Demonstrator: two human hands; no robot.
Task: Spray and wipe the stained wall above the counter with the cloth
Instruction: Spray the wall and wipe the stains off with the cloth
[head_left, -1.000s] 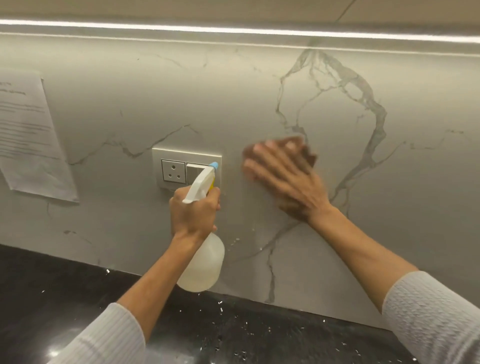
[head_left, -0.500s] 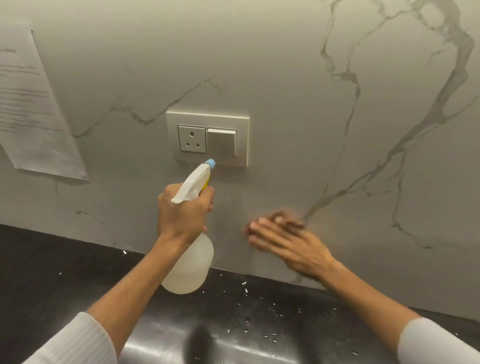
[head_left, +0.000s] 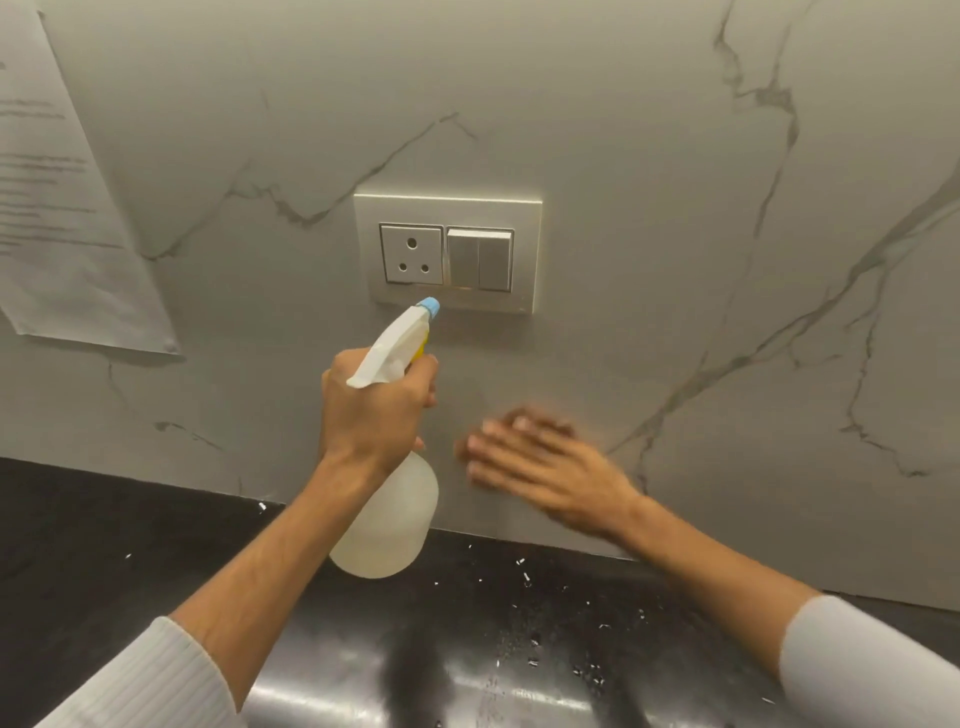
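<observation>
Wall (head_left: 623, 156): veined grey marble, behind both hands.
Spray bottle (head_left: 387, 525): upright, nozzle facing wall below the switch plate (head_left: 447, 254).
Left hand (head_left: 371, 410): fingers curled round the bottle's neck.
Right hand (head_left: 540, 467): flat, fingers straight, blurred, pressing cloth (head_left: 563, 428) against wall.
Cloth: dark edge showing beyond right fingertips.

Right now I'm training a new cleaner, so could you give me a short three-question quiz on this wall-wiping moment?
1. True or false: the left hand grips the spray bottle, holding it clear of the counter.
2. What is mounted on the wall just above the bottle's nozzle? A) a socket plate B) a clock C) a shelf
3. Fill in: the right hand lies with straight fingers, pressing a brown ____ against the wall.

Key: 1 true; 2 A; 3 cloth, mostly hidden under the hand.
</observation>
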